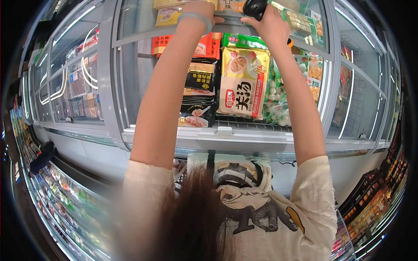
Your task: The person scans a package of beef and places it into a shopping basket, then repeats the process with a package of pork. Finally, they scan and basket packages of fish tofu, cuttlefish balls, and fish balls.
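Observation:
At the top of the view, my left hand [201, 12] is at the grey frame of a sliding freezer lid [228, 27], thumb pointing right along it. A pale bangle [196, 17] circles that wrist. My right hand [271, 22] meets the same frame, its thumb pointing left. A rounded black object [255, 8] overlaps its fingers; I cannot tell whether it is held. An orange bit [290, 42] shows by the right wrist. Most fingers of both hands are hidden or cut off. Below the frame, a yellow and cream food bag [244, 82] lies between my forearms.
Black packs [197, 114], a red pack [208, 45] and green bags with white balls [276, 93] surround the yellow bag on a wire rack. A white catch [224, 130] sits on the freezer's front rail. More glass freezers [74, 87] flank this one; stocked shelves [69, 204] stand behind me.

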### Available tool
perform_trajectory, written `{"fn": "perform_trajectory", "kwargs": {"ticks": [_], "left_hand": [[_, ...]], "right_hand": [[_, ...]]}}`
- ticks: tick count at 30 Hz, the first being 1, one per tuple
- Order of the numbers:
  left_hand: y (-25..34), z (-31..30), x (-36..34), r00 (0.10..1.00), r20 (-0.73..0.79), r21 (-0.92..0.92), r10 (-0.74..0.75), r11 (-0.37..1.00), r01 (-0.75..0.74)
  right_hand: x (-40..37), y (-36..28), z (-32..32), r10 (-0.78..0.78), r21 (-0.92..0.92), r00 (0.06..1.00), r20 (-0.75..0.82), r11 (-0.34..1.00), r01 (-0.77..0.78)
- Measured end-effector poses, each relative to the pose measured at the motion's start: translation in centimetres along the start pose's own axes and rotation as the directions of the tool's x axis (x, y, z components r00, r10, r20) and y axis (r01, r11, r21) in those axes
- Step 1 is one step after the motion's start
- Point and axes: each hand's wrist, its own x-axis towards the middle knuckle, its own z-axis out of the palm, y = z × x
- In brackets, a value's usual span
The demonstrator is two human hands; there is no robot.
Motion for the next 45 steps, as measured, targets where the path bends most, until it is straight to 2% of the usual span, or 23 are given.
{"fn": "perform_trajectory", "kwargs": {"ticks": [1, 2, 3, 6, 9, 12, 18, 21, 24, 27, 30, 33, 36, 39, 40, 43, 45], "left_hand": [[0.1, -0.5, -0.3, 1.000, 0.017, -0.047, -0.010, 0.999, 0.011], [0.2, -1.0, -0.4, 0.999, 0.035, -0.095, -0.021, 0.995, 0.024], [0.3, -1.6, -0.7, 0.998, 0.053, -0.143, -0.032, 0.989, 0.039], [0.1, -0.6, -0.4, 0.996, -0.090, -0.117, -0.012, 0.993, 0.001], [0.2, -1.0, -0.4, 0.999, -0.047, -0.098, -0.025, 0.995, 0.020], [0.2, -1.2, -0.7, 0.997, -0.082, -0.063, 0.012, 0.998, -0.017], [0.2, -0.6, -0.1, 0.999, -0.036, -0.111, -0.029, 0.994, 0.025], [0.2, -0.5, -0.2, 0.997, -0.079, -0.091, -0.018, 0.996, 0.010], [0.7, -1.5, -0.8, 0.998, -0.010, -0.075, -0.055, 0.996, 0.054], [0.9, -1.5, -0.9, 0.998, 0.009, -0.092, -0.064, 0.994, 0.064], [0.7, -0.4, -0.9, 0.996, -0.045, -0.146, -0.080, 0.987, 0.073], [1.2, 0.0, -0.9, 0.984, -0.020, -0.152, -0.179, 0.973, 0.174], [1.3, 2.4, -1.0, 0.949, -0.170, -0.189, -0.267, 0.954, 0.234], [0.4, 6.3, -0.2, 0.874, -0.452, -0.079, -0.178, 0.984, 0.159], [0.9, 5.3, -0.7, 0.926, -0.297, -0.093, -0.232, 0.972, 0.214], [0.6, 5.7, -2.6, 0.894, -0.429, -0.152, -0.132, 0.986, 0.073], [0.0, 4.6, -5.2, 0.951, -0.288, -0.568, -0.110, 0.819, -0.077]], "right_hand": [[-0.1, -0.2, -0.4, 0.065, 0.039, 0.997, 0.051, 0.997, -0.067], [-0.1, 0.4, 0.4, 0.005, 0.005, 1.000, -0.013, 1.000, -0.005], [-0.1, 0.5, 0.4, 0.013, 0.004, 1.000, -0.006, 1.000, -0.013], [0.0, 0.6, 0.5, -0.005, 0.044, 1.000, -0.014, 0.999, 0.006], [0.1, 0.8, 0.8, -0.026, 0.044, 0.999, -0.020, 0.999, 0.027], [-0.1, 0.5, 0.4, -0.014, 0.007, 1.000, -0.009, 1.000, 0.014], [-0.1, 0.5, 0.3, -0.019, -0.035, 1.000, -0.009, 0.999, 0.018], [0.0, 0.5, 0.4, -0.008, -0.024, 1.000, -0.006, 1.000, 0.008], [0.2, 0.4, 0.2, 0.003, -0.020, 1.000, -0.010, 1.000, -0.003], [0.6, 0.4, -0.5, -0.008, -0.031, 0.995, 0.094, 0.999, 0.011], [0.7, 0.4, -0.4, 0.023, -0.004, 0.993, 0.112, 1.000, -0.023], [0.4, 0.5, -0.3, 0.010, 0.016, 0.995, 0.097, 1.000, -0.011], [0.2, 1.0, 0.7, -0.052, -0.003, 0.999, 0.009, 0.999, 0.052], [0.8, 0.6, -0.9, -0.022, 0.030, 0.993, 0.113, 0.999, 0.019], [1.0, 0.9, -1.5, -0.040, 0.055, 0.986, 0.164, 0.998, 0.031], [1.5, 4.7, -2.9, -0.120, 0.249, 0.934, 0.335, 0.968, 0.035], [-0.5, 8.0, -6.3, -0.084, 0.593, 0.862, 0.499, 0.759, -0.269]]}}
